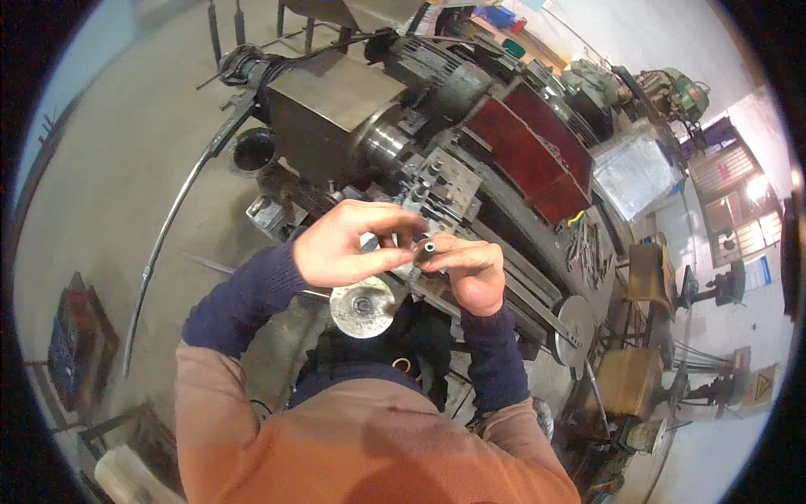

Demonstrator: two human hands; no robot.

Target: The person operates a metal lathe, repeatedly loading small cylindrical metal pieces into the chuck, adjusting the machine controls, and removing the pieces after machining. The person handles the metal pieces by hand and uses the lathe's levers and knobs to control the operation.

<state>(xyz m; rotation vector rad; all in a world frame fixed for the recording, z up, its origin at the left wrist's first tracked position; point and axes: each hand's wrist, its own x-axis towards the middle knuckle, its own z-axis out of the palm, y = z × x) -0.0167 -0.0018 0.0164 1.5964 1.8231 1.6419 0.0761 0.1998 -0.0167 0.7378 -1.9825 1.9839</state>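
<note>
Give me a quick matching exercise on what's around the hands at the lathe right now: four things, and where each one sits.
Things:
1. small dark metal tube
2. round silver metal handwheel
3. dark red metal cover panels
4. long curved grey metal bar

Places:
A. on the floor, left of the machine
B. directly below the two hands
C. pinched in the right hand, at the left hand fingertips
D. on the machine, up and right of the hands

Pairs: 1-C, 2-B, 3-D, 4-A

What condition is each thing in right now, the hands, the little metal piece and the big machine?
Left hand: raised, fingers curled, touching the small tube.
Right hand: closed on the small tube.
Small metal tube: held, open end up.
Lathe: chuck looks still.
Round handwheel: untouched below the hands.
</note>
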